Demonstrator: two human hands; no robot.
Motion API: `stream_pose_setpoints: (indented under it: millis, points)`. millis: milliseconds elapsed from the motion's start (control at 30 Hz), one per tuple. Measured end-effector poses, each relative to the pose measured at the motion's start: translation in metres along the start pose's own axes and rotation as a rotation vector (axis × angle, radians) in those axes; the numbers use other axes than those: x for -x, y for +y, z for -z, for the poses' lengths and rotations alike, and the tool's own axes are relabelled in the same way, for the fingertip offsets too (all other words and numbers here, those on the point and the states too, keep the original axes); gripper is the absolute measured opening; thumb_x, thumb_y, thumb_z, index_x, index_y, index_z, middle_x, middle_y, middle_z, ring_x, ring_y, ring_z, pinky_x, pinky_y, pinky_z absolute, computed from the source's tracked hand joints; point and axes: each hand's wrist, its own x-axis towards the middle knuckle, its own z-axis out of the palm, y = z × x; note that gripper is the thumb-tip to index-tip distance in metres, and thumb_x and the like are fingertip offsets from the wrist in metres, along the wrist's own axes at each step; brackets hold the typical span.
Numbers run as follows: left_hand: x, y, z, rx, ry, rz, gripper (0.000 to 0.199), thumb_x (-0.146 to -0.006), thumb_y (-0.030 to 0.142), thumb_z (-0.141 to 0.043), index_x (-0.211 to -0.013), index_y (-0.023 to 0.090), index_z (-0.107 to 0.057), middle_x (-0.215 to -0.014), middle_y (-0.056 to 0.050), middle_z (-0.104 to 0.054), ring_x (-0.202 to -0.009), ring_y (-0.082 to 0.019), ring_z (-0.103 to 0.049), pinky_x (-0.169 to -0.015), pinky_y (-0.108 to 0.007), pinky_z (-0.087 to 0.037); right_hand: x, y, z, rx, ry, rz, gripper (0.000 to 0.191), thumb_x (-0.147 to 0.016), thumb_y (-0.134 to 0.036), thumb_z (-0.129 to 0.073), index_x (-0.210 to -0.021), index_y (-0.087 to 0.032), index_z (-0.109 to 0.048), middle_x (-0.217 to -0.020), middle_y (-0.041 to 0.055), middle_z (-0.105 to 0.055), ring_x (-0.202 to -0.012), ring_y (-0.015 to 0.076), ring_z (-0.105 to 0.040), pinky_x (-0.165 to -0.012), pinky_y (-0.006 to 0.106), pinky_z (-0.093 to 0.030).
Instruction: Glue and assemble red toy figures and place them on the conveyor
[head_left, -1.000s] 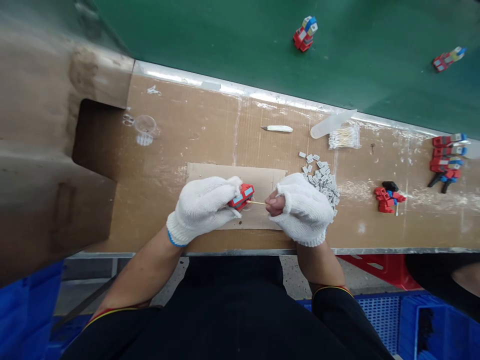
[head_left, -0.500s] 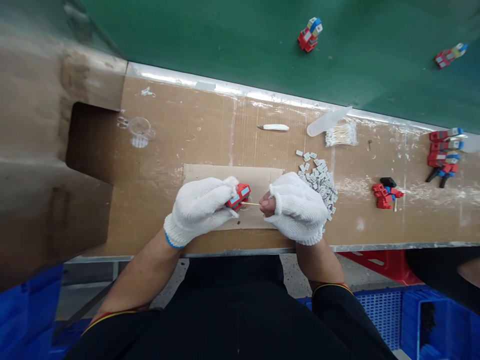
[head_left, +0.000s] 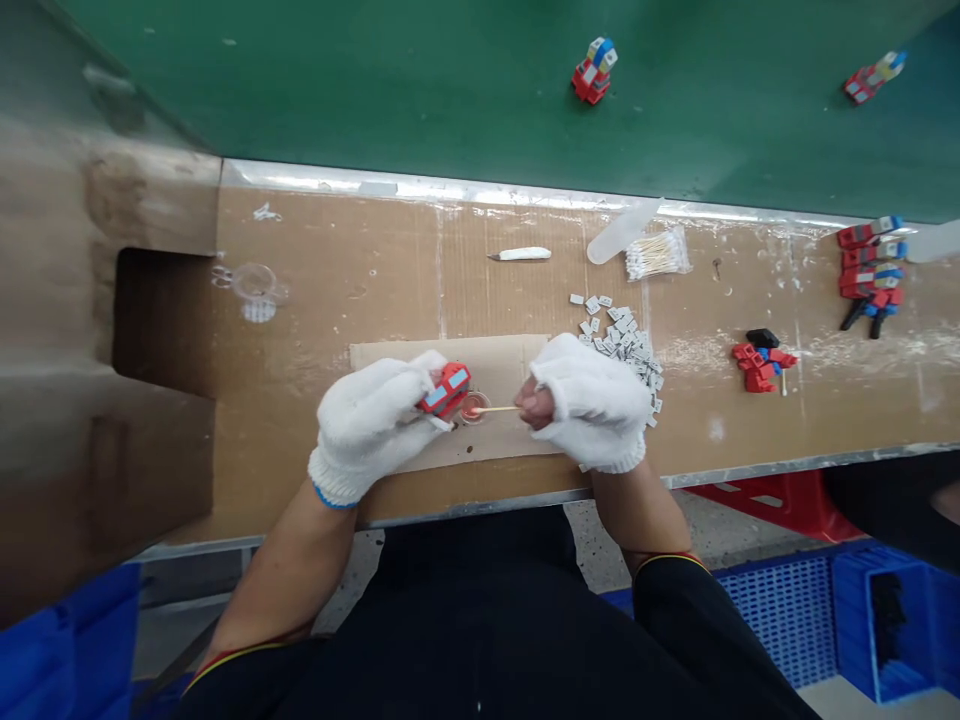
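Note:
My left hand (head_left: 377, 422), in a white glove, grips a red toy part (head_left: 447, 389) with light blue panels. Bare fingertips of my right hand (head_left: 589, 403), also gloved in white, pinch a cotton swab (head_left: 498, 409). The swab's tip is at a small round clear dish (head_left: 473, 407) with something reddish in it. Under both hands lies a cardboard sheet (head_left: 480, 350). Just beyond my right hand is a pile of small grey pieces (head_left: 634, 345).
A white-handled knife (head_left: 525, 254), a clear strip (head_left: 621, 234) and a bag of swabs (head_left: 660, 253) lie farther back. Red-blue toy parts (head_left: 763, 366) and assembled toys (head_left: 862, 270) are at right; more toys (head_left: 595, 72) stand on the green surface. Clear plastic pieces (head_left: 255, 283) lie left.
The red part in my left hand has moved left, away from the swab. The swab's tip is now at the dish, which shows more fully. The whole view has shifted and tilted slightly.

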Motion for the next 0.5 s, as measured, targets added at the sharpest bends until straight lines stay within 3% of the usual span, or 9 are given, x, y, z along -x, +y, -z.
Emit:
stream_pose_setpoints:
  millis: [67,200,300,400,500]
  points:
    - [0.0,-0.002,0.002,-0.002,0.054,0.145,0.006,-0.101,0.028,-0.089,-0.103,0.027,-0.083,-0.099,-0.003,-0.091,-0.079,-0.023,-0.085,-0.072,-0.036,-0.07,-0.005,0.002,0.008,0.011,-0.089,-0.008,0.035,-0.124,-0.033,-0.064,-0.09,-0.027,-0.066,-0.08,-0.0045,-0.076,-0.068,0.0135,-0.07,-0.074,0.035,-0.056]
    - [0.004,-0.013,-0.003,0.171,0.296,0.413,0.023,-0.096,0.033,-0.095,-0.114,0.026,-0.084,-0.11,-0.003,-0.092,-0.094,-0.025,-0.089,-0.088,-0.045,-0.075,-0.009,0.008,0.006,0.175,-0.474,0.051,0.035,-0.122,-0.017,-0.054,-0.09,-0.027,-0.062,-0.075,-0.0058,-0.067,-0.068,0.0153,-0.054,-0.073,0.037,-0.037]
    - [0.006,-0.019,-0.007,0.449,0.4,0.525,0.036,-0.095,0.038,-0.101,-0.119,0.025,-0.077,-0.112,0.0,-0.091,-0.089,-0.021,-0.089,-0.076,-0.038,-0.076,-0.007,0.012,-0.003,0.238,-0.634,0.066,0.02,-0.115,-0.015,-0.06,-0.102,-0.026,-0.069,-0.086,-0.003,-0.073,-0.077,0.0182,-0.059,-0.074,0.038,-0.034]
    - [0.005,-0.02,-0.006,0.684,0.367,0.63,0.042,-0.095,0.046,-0.103,-0.119,0.029,-0.072,-0.118,0.0,-0.091,-0.087,-0.022,-0.089,-0.064,-0.033,-0.074,-0.004,0.018,0.007,0.147,-0.667,-0.01,0.004,-0.111,-0.027,-0.07,-0.114,-0.026,-0.073,-0.103,0.0009,-0.081,-0.089,0.0207,-0.069,-0.081,0.038,-0.047]
    - [0.004,-0.019,-0.002,0.771,0.287,0.695,0.045,-0.096,0.052,-0.102,-0.119,0.032,-0.069,-0.123,-0.002,-0.091,-0.091,-0.024,-0.091,-0.067,-0.035,-0.077,0.004,0.026,0.039,0.109,-0.472,-0.125,0.016,-0.111,-0.042,-0.074,-0.119,-0.028,-0.075,-0.111,0.002,-0.083,-0.097,0.0226,-0.075,-0.091,0.041,-0.058]
